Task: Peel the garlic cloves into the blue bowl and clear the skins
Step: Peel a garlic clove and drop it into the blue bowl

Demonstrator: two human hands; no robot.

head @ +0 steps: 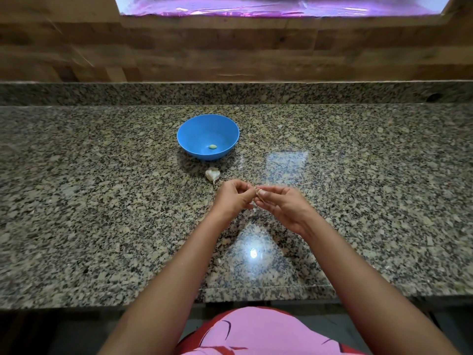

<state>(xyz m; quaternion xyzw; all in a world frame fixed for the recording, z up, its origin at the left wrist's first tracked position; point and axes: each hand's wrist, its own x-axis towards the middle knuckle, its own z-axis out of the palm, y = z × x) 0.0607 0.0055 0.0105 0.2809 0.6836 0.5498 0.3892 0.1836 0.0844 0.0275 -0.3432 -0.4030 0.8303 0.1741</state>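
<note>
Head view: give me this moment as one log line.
step: peeling | left hand, right hand: pinching one garlic clove | blue bowl: one peeled clove inside | partial garlic bulb: on counter near bowl

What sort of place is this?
Probably a home kitchen: a speckled granite countertop backed by a wood-look wall, a blue bowl holding a peeled clove, and the left hand and right hand pinching a garlic clove.
</note>
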